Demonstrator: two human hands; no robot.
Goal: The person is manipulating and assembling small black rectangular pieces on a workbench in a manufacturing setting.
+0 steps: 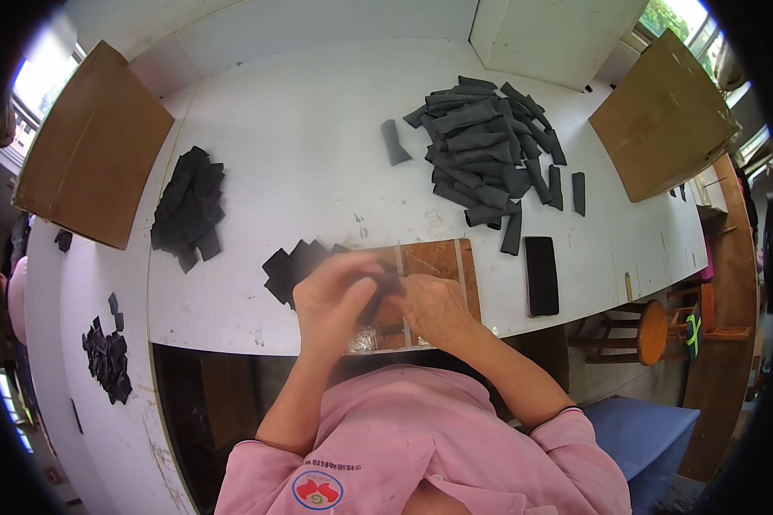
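Observation:
My left hand [335,287] and my right hand [438,309] meet near the table's front edge. Between them is a dark grey fabric piece [378,296], gripped by both and partly hidden by the fingers. Motion blurs the fingertips, so its exact shape does not show. Beneath the hands lies a brown wooden board [442,257] with pale strips across it. Beside my left hand, flat black fabric pieces [283,270] are heaped on the table. Farther right spreads a large pile of grey fabric tubes [477,142], with a single tube [393,142] lying apart on its left.
Another heap of black pieces [189,206] lies at the left; more pieces [107,360] rest on the side table. A black phone [541,276] sits right of the board. Cardboard boxes stand at left [94,146] and right [666,120]. A wooden stool [651,332] is beyond the front edge.

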